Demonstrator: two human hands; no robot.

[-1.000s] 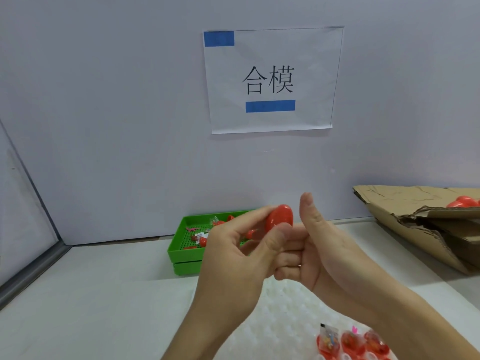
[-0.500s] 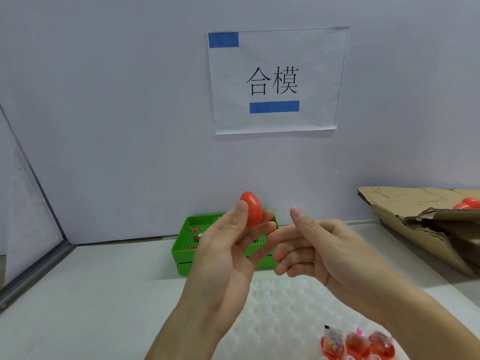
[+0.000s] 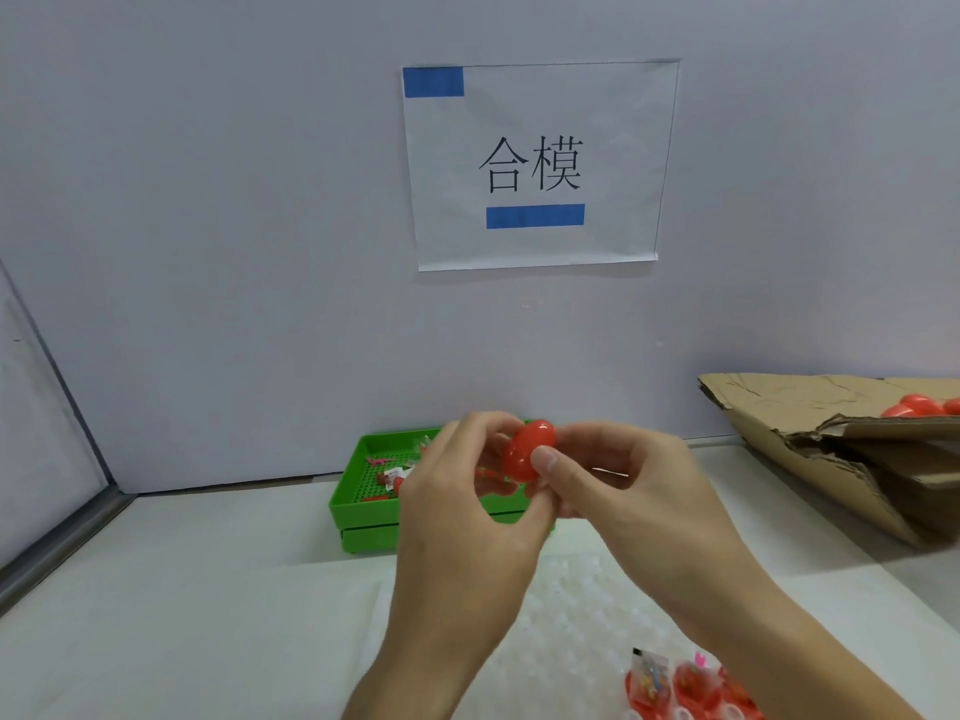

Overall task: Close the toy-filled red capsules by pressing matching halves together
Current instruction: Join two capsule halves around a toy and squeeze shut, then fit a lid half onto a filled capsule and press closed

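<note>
Capsule: a red capsule is held in mid-air between both hands, in front of a green tray.
Left hand: fingers curl round the capsule's left side, grasping it.
Right hand: thumb and fingers pinch its right side.
Waiting: open toy-filled halves sit on the white surface below.
Advice: line up the rims squarely, then squeeze evenly along the seam.

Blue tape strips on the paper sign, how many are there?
2. One blue strip sits at the top left corner of the paper sign. The other blue strip lies flat under the two black characters. None seem hidden.
</note>
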